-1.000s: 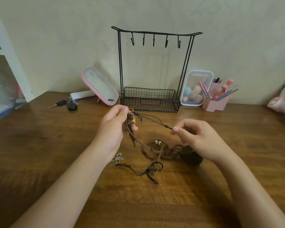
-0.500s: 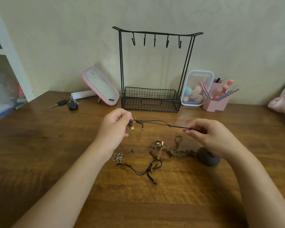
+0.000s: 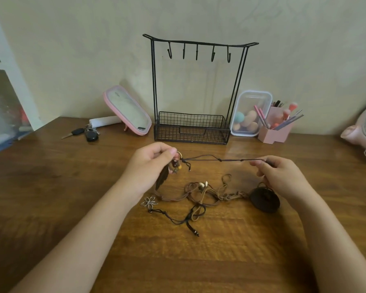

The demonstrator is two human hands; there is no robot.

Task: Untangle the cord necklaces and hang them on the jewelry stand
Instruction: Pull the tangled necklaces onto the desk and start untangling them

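L grip [image 3: 148, 167] & R grip [image 3: 283, 176] pinch cord necklace [image 3: 230, 160] taut, axis horiz. L–R.

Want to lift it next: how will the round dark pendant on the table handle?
The round dark pendant looks thick and solid, so probably fairly heavy. Its cord runs into the tangled cords, so lifting would likely drag those floppy loops along.

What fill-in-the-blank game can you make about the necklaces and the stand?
1. The jewelry stand has ___ hooks, all bare.
2. The left hand and the right hand both pinch a dark ___ that runs straight between them.
3. The silver pendant lying on the table is shaped like a ___.
Missing words: five; cord; flower.
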